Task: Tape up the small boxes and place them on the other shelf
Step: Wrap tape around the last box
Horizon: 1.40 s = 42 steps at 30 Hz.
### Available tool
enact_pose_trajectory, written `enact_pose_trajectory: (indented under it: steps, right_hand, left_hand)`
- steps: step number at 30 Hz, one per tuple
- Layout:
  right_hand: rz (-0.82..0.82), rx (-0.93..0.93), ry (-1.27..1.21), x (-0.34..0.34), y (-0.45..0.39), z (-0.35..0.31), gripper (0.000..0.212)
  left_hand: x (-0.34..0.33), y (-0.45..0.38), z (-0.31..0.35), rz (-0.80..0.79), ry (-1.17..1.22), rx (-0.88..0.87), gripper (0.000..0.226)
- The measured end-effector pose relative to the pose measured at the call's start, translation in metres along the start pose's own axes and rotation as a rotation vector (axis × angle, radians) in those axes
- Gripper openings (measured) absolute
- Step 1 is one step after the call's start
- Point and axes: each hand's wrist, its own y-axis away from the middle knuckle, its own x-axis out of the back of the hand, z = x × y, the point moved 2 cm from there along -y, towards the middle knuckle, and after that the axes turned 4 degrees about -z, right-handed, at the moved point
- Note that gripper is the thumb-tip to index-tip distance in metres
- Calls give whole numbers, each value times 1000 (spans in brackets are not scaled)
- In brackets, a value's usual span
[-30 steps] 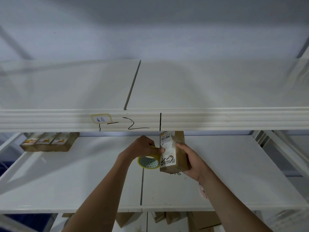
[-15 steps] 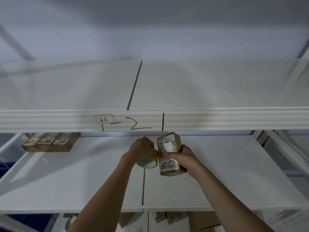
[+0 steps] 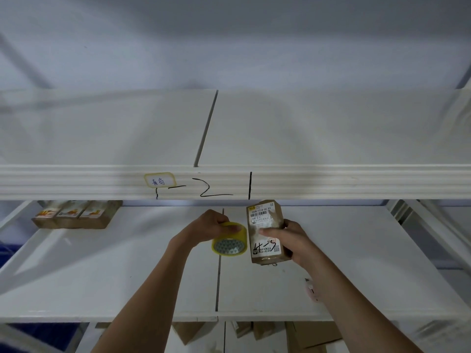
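Left hand (image 3: 216, 226) grips the yellow tape roll (image 3: 229, 239) beside the labelled cardboard box (image 3: 265, 233), clasped by the right hand (image 3: 293, 240) above the middle shelf (image 3: 102, 276); taping advice: pull the strip taut, squarely across the seam.

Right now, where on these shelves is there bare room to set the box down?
Middle shelf: bare right of its centre seam, and left up to the three boxes at its far-left back. Top shelf: bare throughout. Crowded: below, cartons.

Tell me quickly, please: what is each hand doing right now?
Left hand: closed around the yellow tape roll, holding it.
Right hand: closed around the small brown box, holding it upright.
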Motion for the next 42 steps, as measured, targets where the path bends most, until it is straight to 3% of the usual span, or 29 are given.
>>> enact_pose_trajectory:
  steps: [9,16,27,32,38,42]
  right_hand:
    - [-13,7,-29,1,-2,1,43]
    - [-30,14,-67,8,-3,-2,45]
    - [-124,45,-167,11,1,-8,43]
    - [-207,25,-202,7,7,-8,38]
    - [-239,14,-256,4,8,-4,47]
    - [-240,14,-247,5,5,-1,41]
  left_hand:
    - [-3,-4,0,106,-227,20,40]
    - [-4,-7,1,156,-290,95,50]
    - [-5,-11,9,152,-218,49,49]
    - [-8,-12,12,70,-110,33,47]
    - [-10,-8,14,32,-11,36,56]
    - [-10,-5,16,46,-25,41,67]
